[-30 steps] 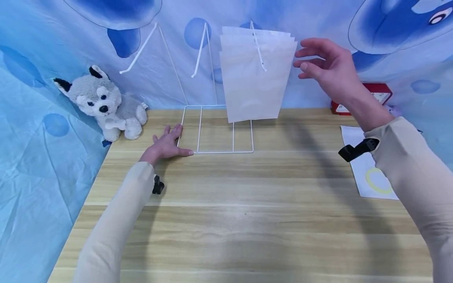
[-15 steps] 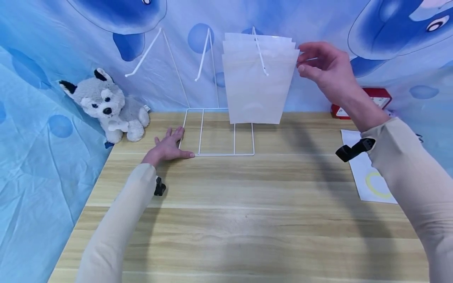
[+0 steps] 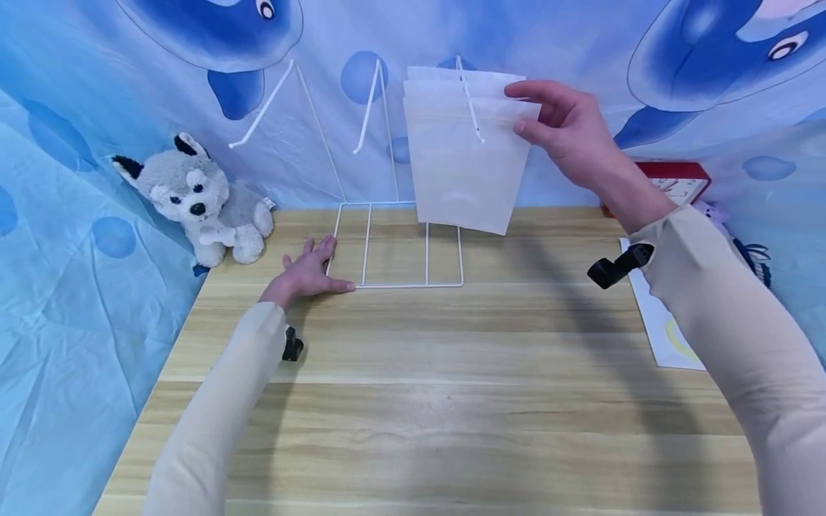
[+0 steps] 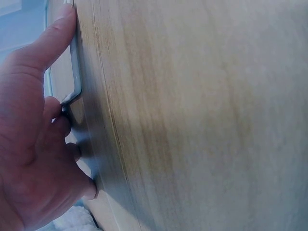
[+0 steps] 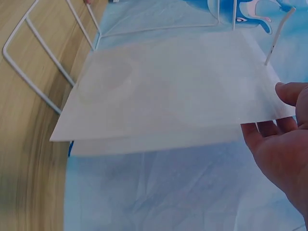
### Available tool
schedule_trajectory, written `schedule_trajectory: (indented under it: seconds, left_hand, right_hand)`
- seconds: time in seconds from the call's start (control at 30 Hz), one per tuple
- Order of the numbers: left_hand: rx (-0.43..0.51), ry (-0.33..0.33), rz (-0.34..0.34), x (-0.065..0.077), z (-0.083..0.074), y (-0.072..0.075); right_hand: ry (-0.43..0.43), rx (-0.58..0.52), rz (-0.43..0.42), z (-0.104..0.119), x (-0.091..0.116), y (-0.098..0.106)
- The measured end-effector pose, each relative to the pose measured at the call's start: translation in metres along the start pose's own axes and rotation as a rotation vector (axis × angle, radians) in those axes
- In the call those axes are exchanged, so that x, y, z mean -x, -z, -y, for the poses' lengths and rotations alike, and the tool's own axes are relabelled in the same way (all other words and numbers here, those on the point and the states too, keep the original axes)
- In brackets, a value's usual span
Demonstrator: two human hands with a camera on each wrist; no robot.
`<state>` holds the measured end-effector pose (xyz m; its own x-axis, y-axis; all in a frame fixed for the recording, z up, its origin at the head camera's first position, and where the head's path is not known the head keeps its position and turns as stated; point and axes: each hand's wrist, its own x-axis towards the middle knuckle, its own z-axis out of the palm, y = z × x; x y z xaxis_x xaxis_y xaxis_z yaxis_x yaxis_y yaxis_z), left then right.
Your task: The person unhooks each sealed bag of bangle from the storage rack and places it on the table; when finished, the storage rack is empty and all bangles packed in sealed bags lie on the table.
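Observation:
A white wire rack (image 3: 408, 286) stands at the back of the wooden table, with three prongs rising from its base. Several white paper sheets (image 3: 461, 168) hang from its right prong, fanned a little at the top. My right hand (image 3: 571, 129) pinches the front sheet's upper right corner; in the right wrist view the thumb lies over the sheet (image 5: 159, 86) and the fingers are under its edge. With fingers spread, my left hand (image 3: 306, 271) presses on the left front corner of the rack's base. Its thumb lies along the front wire, also seen in the left wrist view.
A grey and white plush husky (image 3: 196, 201) sits at the back left. On the right are a red clock (image 3: 674, 179), a white sheet with a yellow ring (image 3: 665, 322) under my forearm, and a purple plush. Blue dolphin-print cloth (image 3: 71, 287) hangs behind and to the left.
My right hand has moved left from beside the sheets and taken hold of the front one's corner. That sheet's lower edge now tilts. My left hand stays on the rack.

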<state>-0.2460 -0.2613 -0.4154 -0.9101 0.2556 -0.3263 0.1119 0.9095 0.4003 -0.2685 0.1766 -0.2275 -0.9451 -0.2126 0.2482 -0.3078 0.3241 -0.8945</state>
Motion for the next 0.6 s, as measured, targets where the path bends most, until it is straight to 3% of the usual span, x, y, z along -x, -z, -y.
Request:
schedule_trajectory:
  seconds: [0.47,0.6]
  left_hand:
    - [-0.002,0.002,-0.013,-0.001,0.002,-0.002]
    - [-0.012,0.005,-0.016,-0.002,0.003,-0.003]
  right_hand:
    - [-0.034,-0.435,0.071,-0.001,-0.01,-0.019]
    - [-0.068,-0.442,0.074,-0.001,-0.011,-0.021]
